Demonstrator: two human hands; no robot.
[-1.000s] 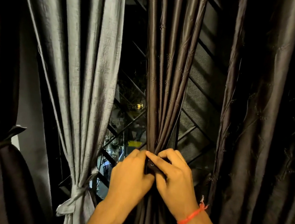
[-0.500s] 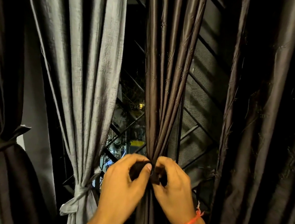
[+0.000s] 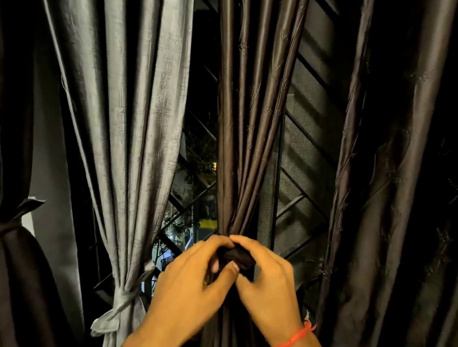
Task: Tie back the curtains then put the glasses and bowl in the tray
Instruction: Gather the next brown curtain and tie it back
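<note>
With the dark curtain [image 3: 3,210] at far left and the grey curtain [image 3: 131,248] left of centre already tied, the left hand [image 3: 194,283] and right hand [image 3: 266,280] pinch the tie-back [image 3: 239,256] around the gathered centre curtain [image 3: 247,147], while glasses, bowl and tray are out of sight.

The scene is dimly lit from the viewer's side. A bright sheen is thrown on the grey curtain [image 3: 134,111] left of the fingers [image 3: 231,272], while the folds of the dark curtain [image 3: 413,187] to their right are lost in near-black shadow. Small lights are seen through the window [image 3: 193,198] above-left of the fingertips. Slight motion blur is seen on both hands. Vertical folds are bowed outward at the edges.
</note>
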